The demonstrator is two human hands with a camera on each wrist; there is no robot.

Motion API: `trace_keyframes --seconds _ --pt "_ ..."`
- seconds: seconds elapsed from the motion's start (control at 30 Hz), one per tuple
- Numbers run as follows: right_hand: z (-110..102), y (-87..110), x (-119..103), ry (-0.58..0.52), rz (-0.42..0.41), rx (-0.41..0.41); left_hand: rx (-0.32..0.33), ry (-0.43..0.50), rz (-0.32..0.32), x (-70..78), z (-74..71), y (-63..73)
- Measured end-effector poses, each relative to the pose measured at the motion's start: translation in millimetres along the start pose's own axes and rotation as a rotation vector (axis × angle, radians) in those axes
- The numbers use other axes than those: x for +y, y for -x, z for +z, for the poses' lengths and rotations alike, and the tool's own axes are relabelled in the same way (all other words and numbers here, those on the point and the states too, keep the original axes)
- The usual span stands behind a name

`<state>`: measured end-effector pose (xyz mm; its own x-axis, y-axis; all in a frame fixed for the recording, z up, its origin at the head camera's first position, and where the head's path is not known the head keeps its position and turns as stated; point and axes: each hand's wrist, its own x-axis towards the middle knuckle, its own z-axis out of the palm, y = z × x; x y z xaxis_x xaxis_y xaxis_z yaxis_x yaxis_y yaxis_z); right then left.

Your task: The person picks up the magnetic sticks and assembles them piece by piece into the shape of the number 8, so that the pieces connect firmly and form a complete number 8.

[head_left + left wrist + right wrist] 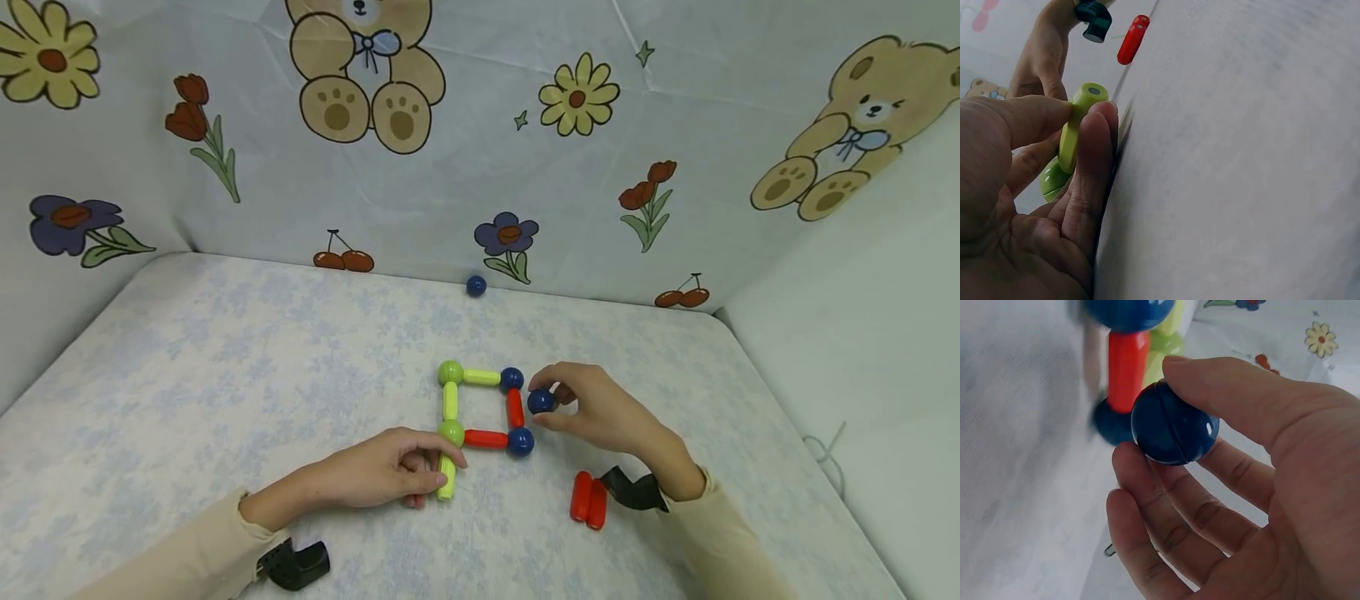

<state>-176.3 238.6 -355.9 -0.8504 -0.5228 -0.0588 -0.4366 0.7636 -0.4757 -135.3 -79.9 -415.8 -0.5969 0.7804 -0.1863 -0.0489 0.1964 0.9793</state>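
A square of magnetic rods and balls lies mid-table: two green balls (450,372) on its left, two blue balls (521,442) on its right, joined by yellow-green rods (482,377) and red rods (486,439). From its lower left corner another yellow-green rod (446,486) extends toward the person. My left hand (367,471) pinches this rod between thumb and fingers, as the left wrist view also shows. Just right of the square, my right hand (607,408) holds a separate blue ball (1174,424) between thumb and fingertips.
Two loose red rods (588,500) lie side by side below the right wrist. One more blue ball (476,286) sits at the table's back edge, against a patterned cloth (420,200). Black wrist straps (633,489) are on both arms.
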Motion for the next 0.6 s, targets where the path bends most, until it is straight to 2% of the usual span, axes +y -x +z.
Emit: trace_keyframes --seconds 0.2,0.43,0.6 --pt "2.7 5.7 -16.1 -0.002 -0.046 -0.031 0.003 0.000 0.010 0.6 0.6 0.3" --pt "8.4 10.8 -32.9 -0.040 -0.121 -0.061 0.039 -0.021 0.020 -0.2 2.5 0.9" --pt "16.4 12.3 -44.3 -0.030 -0.162 -0.111 0.046 -0.021 0.030 -1.3 2.7 1.1"
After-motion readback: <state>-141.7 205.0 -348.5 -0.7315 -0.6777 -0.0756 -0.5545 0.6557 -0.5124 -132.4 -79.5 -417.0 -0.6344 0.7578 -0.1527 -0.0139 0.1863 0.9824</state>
